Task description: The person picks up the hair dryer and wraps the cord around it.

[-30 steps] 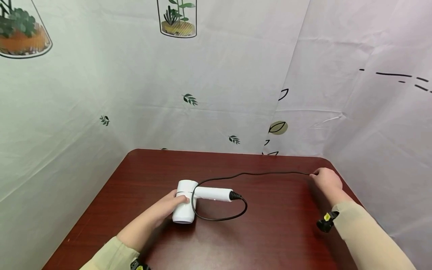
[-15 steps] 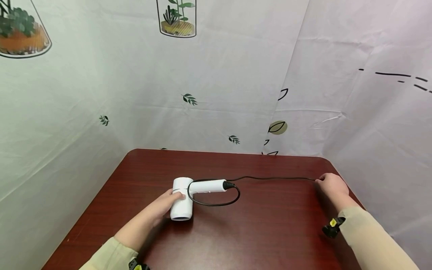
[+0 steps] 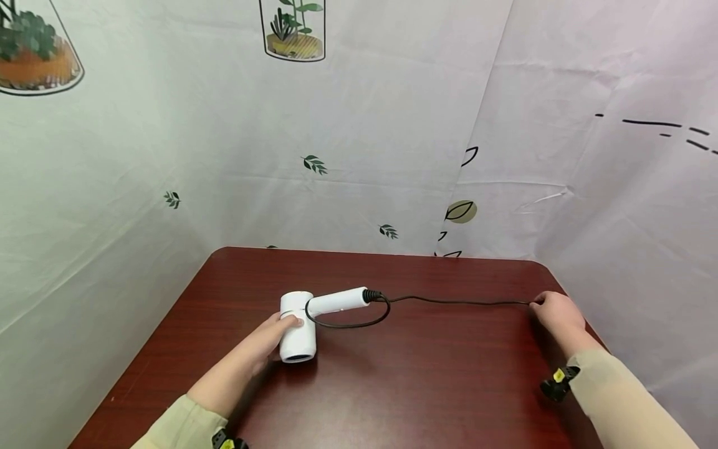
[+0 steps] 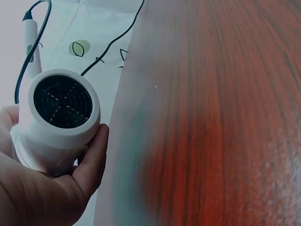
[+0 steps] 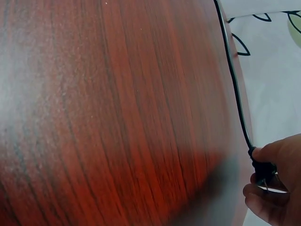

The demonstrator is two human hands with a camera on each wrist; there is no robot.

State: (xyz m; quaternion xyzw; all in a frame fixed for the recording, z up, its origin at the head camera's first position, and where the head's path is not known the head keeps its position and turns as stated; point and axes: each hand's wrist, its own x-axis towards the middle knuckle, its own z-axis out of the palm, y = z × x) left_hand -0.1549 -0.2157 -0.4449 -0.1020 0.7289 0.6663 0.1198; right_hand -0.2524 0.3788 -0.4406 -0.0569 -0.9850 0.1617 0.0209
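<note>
A white hair dryer (image 3: 298, 340) is held by its barrel in my left hand (image 3: 268, 337), thumb over the near side. Its handle (image 3: 336, 302) points right and slightly away, ending in a black cord sleeve. In the left wrist view the dark grille (image 4: 63, 102) of the barrel faces the camera, with fingers curled round the white body. The black cord (image 3: 460, 303) loops once by the handle, then runs right to my right hand (image 3: 561, 317). There, the right wrist view shows thumb and fingers pinching the black plug (image 5: 264, 170), its metal prongs partly visible.
The dark red wooden table (image 3: 426, 386) lies beneath both hands. A white printed curtain (image 3: 359, 125) hangs behind it and along both sides. The right hand is close to the table's right edge.
My left hand has shifted the hair dryer slightly left and away, its handle tilting farther back. My right hand has moved right and a little nearer, drawing the cord straighter; the loop is smaller.
</note>
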